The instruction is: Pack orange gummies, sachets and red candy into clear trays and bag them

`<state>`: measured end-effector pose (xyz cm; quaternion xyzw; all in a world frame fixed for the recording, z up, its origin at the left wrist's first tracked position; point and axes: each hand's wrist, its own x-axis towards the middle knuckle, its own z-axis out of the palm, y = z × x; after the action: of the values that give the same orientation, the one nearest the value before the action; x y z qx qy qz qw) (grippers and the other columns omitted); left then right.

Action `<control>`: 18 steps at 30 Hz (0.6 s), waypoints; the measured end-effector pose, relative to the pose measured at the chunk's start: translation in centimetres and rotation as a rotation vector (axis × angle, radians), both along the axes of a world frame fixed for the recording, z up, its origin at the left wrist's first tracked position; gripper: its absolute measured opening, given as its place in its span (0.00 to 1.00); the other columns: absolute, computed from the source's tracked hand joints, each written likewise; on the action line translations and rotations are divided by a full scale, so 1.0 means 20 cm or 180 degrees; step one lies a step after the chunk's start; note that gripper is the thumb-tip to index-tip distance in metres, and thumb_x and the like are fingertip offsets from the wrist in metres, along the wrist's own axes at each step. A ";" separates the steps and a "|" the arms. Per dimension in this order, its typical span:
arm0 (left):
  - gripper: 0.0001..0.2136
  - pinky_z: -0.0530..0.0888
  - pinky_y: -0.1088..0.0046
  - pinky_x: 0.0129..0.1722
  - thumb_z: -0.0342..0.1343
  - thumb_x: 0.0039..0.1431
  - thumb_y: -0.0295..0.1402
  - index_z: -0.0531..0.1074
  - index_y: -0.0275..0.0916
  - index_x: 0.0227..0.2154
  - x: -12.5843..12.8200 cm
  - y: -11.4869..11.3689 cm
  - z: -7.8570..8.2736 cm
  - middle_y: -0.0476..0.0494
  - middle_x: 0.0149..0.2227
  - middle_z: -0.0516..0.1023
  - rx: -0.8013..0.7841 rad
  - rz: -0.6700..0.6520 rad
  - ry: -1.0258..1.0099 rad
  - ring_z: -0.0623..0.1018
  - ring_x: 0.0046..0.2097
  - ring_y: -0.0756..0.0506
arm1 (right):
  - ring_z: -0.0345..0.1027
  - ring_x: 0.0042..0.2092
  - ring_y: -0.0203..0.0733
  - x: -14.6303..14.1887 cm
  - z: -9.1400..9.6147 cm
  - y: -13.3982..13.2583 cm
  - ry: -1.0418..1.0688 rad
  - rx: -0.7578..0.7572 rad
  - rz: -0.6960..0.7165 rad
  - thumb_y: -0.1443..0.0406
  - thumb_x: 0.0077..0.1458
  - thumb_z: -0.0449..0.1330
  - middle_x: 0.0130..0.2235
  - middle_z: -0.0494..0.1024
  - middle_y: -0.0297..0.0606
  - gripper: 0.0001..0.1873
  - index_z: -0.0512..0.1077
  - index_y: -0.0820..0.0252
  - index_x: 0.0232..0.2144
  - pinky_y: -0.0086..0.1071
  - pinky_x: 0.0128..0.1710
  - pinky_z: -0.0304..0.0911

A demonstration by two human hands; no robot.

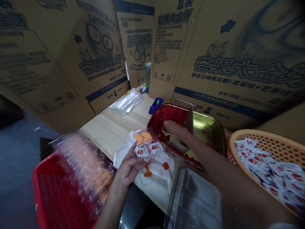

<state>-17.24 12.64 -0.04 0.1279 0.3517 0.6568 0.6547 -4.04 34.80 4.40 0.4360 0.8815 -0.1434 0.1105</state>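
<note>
Cardboard carton walls (100, 63), wooden table (107, 133), grey floor (19, 143), dim light

Head-worn view, forward and down, close above the left hand (130, 167) and right hand (172, 127), edges seemingly warped.

My left hand (130, 167) can pass up the wooden surface (114, 127) to the plastic bags (127, 101). The metal tray (209, 127) rims my right hand (172, 127), with the orange basket (267, 149) just beside it, and cardboard panels (238, 73) wall the far edge.
</note>
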 end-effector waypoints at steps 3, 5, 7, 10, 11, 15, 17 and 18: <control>0.35 0.68 0.52 0.50 0.55 0.43 0.14 0.58 0.47 0.54 -0.01 0.00 0.00 0.46 0.49 0.72 -0.0034 0.0021 -0.0034 0.77 0.43 0.43 | 0.69 0.38 0.39 0.06 0.14 -0.15 0.0480 -0.0001 0.0164 0.73 0.49 0.55 0.37 0.76 0.42 0.12 0.73 0.66 0.37 0.26 0.34 0.59; 0.35 0.68 0.52 0.50 0.55 0.42 0.14 0.58 0.47 0.54 -0.01 0.01 0.00 0.45 0.49 0.72 0.0005 0.0019 -0.0033 0.76 0.44 0.42 | 0.67 0.33 0.34 0.10 0.22 -0.30 0.0972 -0.0422 0.0506 0.72 0.47 0.56 0.32 0.76 0.36 0.11 0.74 0.63 0.34 0.24 0.30 0.58; 0.35 0.69 0.54 0.50 0.55 0.43 0.15 0.58 0.46 0.54 0.00 0.01 0.01 0.44 0.50 0.72 0.0077 -0.0021 -0.0002 0.76 0.45 0.42 | 0.65 0.29 0.32 0.12 0.26 -0.46 0.1234 -0.0891 0.0955 0.74 0.45 0.56 0.29 0.75 0.33 0.10 0.74 0.61 0.31 0.24 0.28 0.57; 0.35 0.70 0.58 0.48 0.55 0.43 0.15 0.58 0.46 0.55 0.01 0.00 0.01 0.44 0.48 0.73 0.0082 -0.0065 0.0052 0.77 0.43 0.43 | 0.64 0.30 0.33 0.13 0.26 -0.63 0.1280 -0.0892 0.1343 0.77 0.45 0.54 0.29 0.75 0.33 0.13 0.74 0.59 0.28 0.25 0.30 0.57; 0.35 0.71 0.59 0.48 0.56 0.43 0.15 0.58 0.46 0.55 0.01 -0.01 0.01 0.44 0.48 0.73 0.0060 -0.0072 0.0066 0.77 0.42 0.43 | 0.65 0.31 0.33 0.14 0.26 -0.65 0.1307 -0.0765 0.1348 0.78 0.46 0.53 0.30 0.75 0.34 0.14 0.74 0.59 0.28 0.25 0.31 0.57; 0.35 0.71 0.58 0.47 0.56 0.43 0.15 0.57 0.45 0.55 0.01 -0.05 0.03 0.43 0.48 0.73 0.0066 -0.0072 0.0056 0.76 0.45 0.41 | 0.66 0.34 0.37 0.24 0.24 -0.69 0.1370 -0.0292 0.0799 0.74 0.51 0.52 0.32 0.75 0.37 0.11 0.73 0.58 0.28 0.29 0.34 0.58; 0.35 0.71 0.57 0.48 0.55 0.43 0.15 0.56 0.44 0.55 0.01 -0.07 0.04 0.42 0.48 0.74 0.0050 -0.0036 -0.0008 0.76 0.46 0.41 | 0.67 0.34 0.38 0.35 0.20 -0.72 0.1294 -0.0146 0.0365 0.72 0.53 0.50 0.32 0.75 0.38 0.11 0.72 0.59 0.27 0.30 0.33 0.59; 0.35 0.70 0.56 0.49 0.55 0.44 0.15 0.56 0.44 0.56 0.01 -0.08 0.05 0.42 0.47 0.74 0.0026 -0.0009 -0.0042 0.75 0.47 0.41 | 0.67 0.34 0.39 0.42 0.17 -0.74 0.1227 -0.0092 0.0169 0.70 0.54 0.49 0.32 0.75 0.39 0.11 0.71 0.60 0.28 0.30 0.33 0.59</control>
<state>-17.10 10.97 0.92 0.1268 0.3445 0.6581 0.6574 4.39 20.03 7.75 0.3754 0.8954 -0.2340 -0.0503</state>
